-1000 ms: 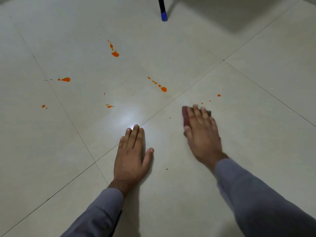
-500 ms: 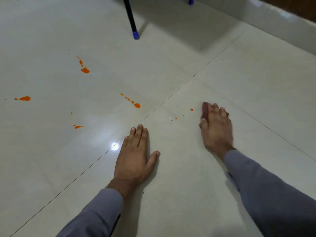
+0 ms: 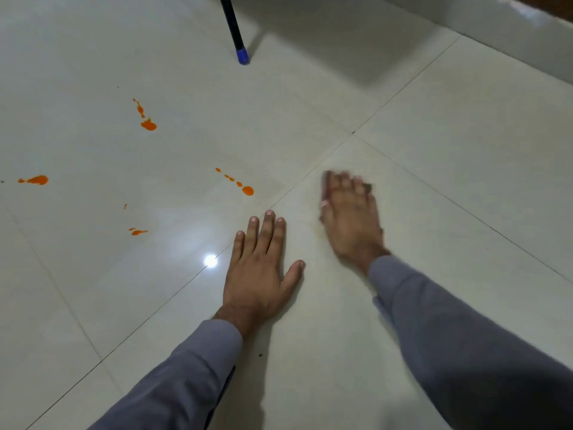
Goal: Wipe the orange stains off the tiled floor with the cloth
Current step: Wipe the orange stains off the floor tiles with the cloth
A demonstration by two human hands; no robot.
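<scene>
Wiping leftward, right hand (image 3: 350, 221) — small dots gone — cloth (image 3: 326, 187) beneath.

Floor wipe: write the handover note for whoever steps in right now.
Left hand: flat on the tiled floor, fingers straight, holding nothing.
Right hand: blurred, pressing the dark cloth to the tile right of the grout line.
Done: no spots visible around the cloth.
Left: drop trail just left of the cloth, far stain, left stain, small marks.

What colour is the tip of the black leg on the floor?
Blue tip, seen in the head view.
</scene>
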